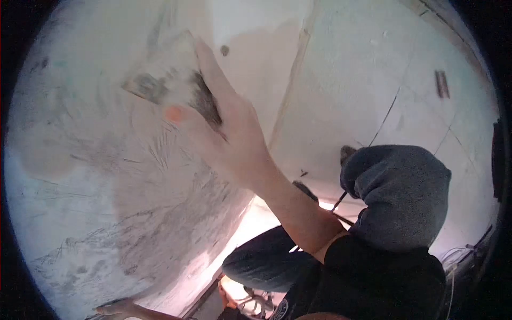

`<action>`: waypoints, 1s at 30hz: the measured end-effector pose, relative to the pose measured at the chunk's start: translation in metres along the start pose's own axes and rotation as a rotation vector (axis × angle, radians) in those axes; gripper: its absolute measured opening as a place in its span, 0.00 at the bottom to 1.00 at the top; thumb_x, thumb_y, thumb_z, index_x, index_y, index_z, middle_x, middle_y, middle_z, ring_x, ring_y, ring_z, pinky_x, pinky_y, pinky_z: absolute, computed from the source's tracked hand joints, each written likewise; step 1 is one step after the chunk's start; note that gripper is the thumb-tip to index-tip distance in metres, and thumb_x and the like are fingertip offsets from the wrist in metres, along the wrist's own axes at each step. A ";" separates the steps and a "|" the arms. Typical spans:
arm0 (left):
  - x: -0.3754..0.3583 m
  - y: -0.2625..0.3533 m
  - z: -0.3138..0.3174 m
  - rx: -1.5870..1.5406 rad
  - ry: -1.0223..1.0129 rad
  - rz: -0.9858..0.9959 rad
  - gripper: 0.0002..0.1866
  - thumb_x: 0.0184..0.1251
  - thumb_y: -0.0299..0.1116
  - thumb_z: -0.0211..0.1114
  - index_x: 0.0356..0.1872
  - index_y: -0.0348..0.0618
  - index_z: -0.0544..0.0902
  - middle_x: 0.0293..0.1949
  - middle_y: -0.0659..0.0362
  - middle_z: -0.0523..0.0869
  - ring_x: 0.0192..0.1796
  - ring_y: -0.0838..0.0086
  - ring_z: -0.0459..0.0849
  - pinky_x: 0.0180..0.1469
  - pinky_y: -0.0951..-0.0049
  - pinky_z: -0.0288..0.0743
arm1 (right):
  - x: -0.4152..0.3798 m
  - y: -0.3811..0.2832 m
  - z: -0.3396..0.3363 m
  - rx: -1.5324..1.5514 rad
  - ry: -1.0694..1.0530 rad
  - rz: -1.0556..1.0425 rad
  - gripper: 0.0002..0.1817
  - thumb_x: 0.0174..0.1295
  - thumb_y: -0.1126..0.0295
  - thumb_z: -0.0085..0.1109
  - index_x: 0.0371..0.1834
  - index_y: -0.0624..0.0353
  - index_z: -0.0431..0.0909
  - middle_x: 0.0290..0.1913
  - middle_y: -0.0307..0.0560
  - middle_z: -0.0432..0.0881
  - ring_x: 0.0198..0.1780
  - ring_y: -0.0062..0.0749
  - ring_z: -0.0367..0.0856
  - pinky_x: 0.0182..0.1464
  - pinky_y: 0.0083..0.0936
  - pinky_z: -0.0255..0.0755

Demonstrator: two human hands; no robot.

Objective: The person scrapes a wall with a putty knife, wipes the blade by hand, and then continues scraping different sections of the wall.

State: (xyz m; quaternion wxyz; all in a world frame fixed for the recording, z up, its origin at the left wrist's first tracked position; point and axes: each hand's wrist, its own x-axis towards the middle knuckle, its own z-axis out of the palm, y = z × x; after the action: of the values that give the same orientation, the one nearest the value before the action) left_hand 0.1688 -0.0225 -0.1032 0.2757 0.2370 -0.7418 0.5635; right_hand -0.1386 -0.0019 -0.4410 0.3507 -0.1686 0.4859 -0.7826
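My right hand (226, 125) grips a flat, wide putty knife (173, 74), its blade smeared whitish and dark along the edges. Motion blurs the tool; my thumb lies along one side and a finger runs along the other. The tool is against the pale, scuffed wall surface (106, 176), which carries dark scratches and patches of shadow. At the lower left, my left hand (117, 308) rests against that same surface with its fingers stretched out. The frame's bottom edge cuts off part of that forearm.
Dark trousers (272, 258) and bent grey cloth (402, 194) fill the lower right. Beside a bright light (242, 296) shows another hand (224, 293), apparently another person's. A raised edge (290, 85) divides the pale surfaces. Cables (458, 253) run at the right.
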 end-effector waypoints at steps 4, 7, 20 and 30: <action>-0.002 -0.018 -0.004 0.288 -0.001 -0.038 0.38 0.78 0.57 0.48 0.72 0.30 0.63 0.71 0.35 0.63 0.74 0.44 0.62 0.71 0.45 0.60 | -0.035 0.067 0.029 0.530 0.271 0.344 0.32 0.80 0.49 0.42 0.80 0.53 0.57 0.27 0.28 0.69 0.24 0.16 0.60 0.27 0.17 0.58; -0.015 -0.033 0.017 0.377 -0.008 0.001 0.41 0.75 0.62 0.48 0.70 0.31 0.69 0.69 0.37 0.71 0.71 0.45 0.68 0.69 0.46 0.66 | -0.055 0.126 0.058 0.696 0.533 0.634 0.38 0.75 0.34 0.35 0.76 0.48 0.63 0.23 0.25 0.57 0.21 0.14 0.51 0.24 0.17 0.43; -0.004 -0.005 0.018 0.214 0.147 -0.076 0.32 0.74 0.57 0.57 0.71 0.52 0.73 0.71 0.52 0.73 0.76 0.59 0.64 0.76 0.56 0.53 | -0.193 0.252 -0.005 0.306 0.909 0.880 0.53 0.59 0.17 0.32 0.45 0.64 0.77 0.21 0.41 0.70 0.19 0.30 0.68 0.20 0.29 0.61; -0.146 0.150 -0.014 -0.598 0.113 -0.150 0.23 0.60 0.40 0.68 0.57 0.47 0.80 0.61 0.51 0.80 0.68 0.51 0.74 0.67 0.50 0.64 | -0.236 0.192 -0.013 0.262 0.561 1.048 0.43 0.59 0.17 0.33 0.21 0.51 0.67 0.16 0.36 0.61 0.15 0.29 0.59 0.19 0.31 0.52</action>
State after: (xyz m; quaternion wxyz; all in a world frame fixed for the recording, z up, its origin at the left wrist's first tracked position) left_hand 0.1782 0.0345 -0.3048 0.4148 0.1679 -0.8386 0.3106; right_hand 0.0919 0.1204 -0.5979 0.5654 0.3503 0.4779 -0.5738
